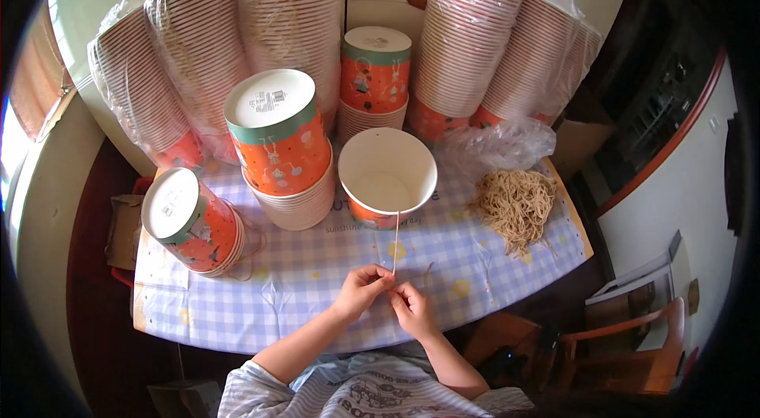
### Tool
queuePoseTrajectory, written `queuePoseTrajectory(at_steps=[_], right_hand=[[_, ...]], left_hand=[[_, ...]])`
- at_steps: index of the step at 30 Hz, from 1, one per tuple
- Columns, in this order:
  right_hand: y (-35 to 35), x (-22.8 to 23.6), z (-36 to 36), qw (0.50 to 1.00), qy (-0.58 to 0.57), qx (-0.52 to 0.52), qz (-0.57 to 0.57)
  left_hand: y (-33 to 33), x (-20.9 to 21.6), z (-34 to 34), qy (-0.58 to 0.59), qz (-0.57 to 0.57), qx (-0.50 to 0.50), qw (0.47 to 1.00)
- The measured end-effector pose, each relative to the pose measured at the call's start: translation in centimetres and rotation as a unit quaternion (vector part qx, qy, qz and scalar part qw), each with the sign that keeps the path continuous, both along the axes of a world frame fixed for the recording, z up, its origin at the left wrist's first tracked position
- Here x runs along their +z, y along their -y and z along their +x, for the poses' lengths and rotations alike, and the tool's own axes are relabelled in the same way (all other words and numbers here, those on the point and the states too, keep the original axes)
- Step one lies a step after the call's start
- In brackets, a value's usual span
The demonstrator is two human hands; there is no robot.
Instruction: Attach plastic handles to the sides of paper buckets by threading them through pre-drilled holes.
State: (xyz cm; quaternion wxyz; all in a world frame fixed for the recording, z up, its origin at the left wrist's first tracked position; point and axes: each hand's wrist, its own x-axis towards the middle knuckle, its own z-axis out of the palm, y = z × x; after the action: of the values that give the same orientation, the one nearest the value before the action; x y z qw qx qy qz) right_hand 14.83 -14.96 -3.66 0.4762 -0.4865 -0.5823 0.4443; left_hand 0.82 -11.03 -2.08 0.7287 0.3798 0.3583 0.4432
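An open paper bucket (388, 166), white inside and orange outside, stands upright in the middle of the table. From its near rim a thin tan cord (397, 244) runs down toward me. My left hand (364, 291) pinches the cord's lower end between thumb and fingers. Touching it, my right hand (413, 310) is closed, its fingertips at the same spot; any cord between them is too small to make out. A tangled heap of tan cords (516, 208) lies to the right of the bucket.
Upside-down bucket stacks stand at the left (194, 220), centre left (277, 141) and behind the bucket (375, 74). Tall plastic-wrapped bucket stacks (289, 22) line the back. Crumpled clear plastic (507, 145) lies by the cords. A checked cloth (301, 291) covers the table; a wooden chair (633, 347) stands right.
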Motion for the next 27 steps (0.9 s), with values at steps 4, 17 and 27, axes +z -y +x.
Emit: queuePoseTrajectory(at_steps=[4,17,27], right_hand=[[0.1,1.4,-0.2,0.999,0.038,-0.003,0.014],[-0.1,1.7,0.0,0.991,0.125,0.019,0.045],[1.9,3.7,0.1,0.984,0.156,0.074,0.041]], left_hand=[[0.1,-0.1,0.0,0.036,-0.016,0.001,0.999],[-1.1,1.0,-0.1,0.07,-0.064,0.052,0.994],[-4.0,3.0,0.2,0.013,-0.014,0.019,1.0]])
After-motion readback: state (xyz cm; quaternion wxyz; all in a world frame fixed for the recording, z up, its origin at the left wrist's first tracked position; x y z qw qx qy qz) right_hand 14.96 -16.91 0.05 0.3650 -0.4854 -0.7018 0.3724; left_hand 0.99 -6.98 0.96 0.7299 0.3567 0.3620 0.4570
